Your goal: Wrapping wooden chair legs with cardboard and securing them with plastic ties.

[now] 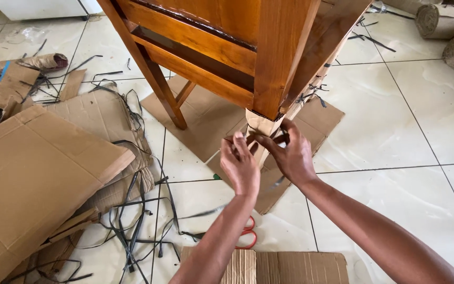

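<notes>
Pale glossy floor tiles (411, 137) w/ dark grout, littered w/ packing waste. Wooden furniture piece (237, 47), varnished orange-brown, stands on flat cardboard sheets (206, 113); its near front leg is wrapped in a cardboard sleeve (261, 126) just below the frame corner.

Left hand (240, 165) and right hand (290, 155) both at that sleeve, fingers curled and pinching its edges/a dark strap around it; exact grip on strap hard to tell, thumbs partly hidden.

Handling, as a judgement: sleeve looks light, thin, stiff-ish but creases easily, tears if yanked; best held at its free edges close to the leg. Furniture itself prob. heavy, rigid, varnish scratch-prone.

Left of the furniture: big cardboard panels (38, 173), torn scraps, tangle of black plastic straps (132, 221). Below the hands, toward the person: red-handled scissors (247, 236), partly hidden by left forearm, and a corrugated piece (285, 265). Far right of the furniture, top corner: rolls of corrugated wrap (447, 23). White appliance or cabinet edge at top left, unclear.
</notes>
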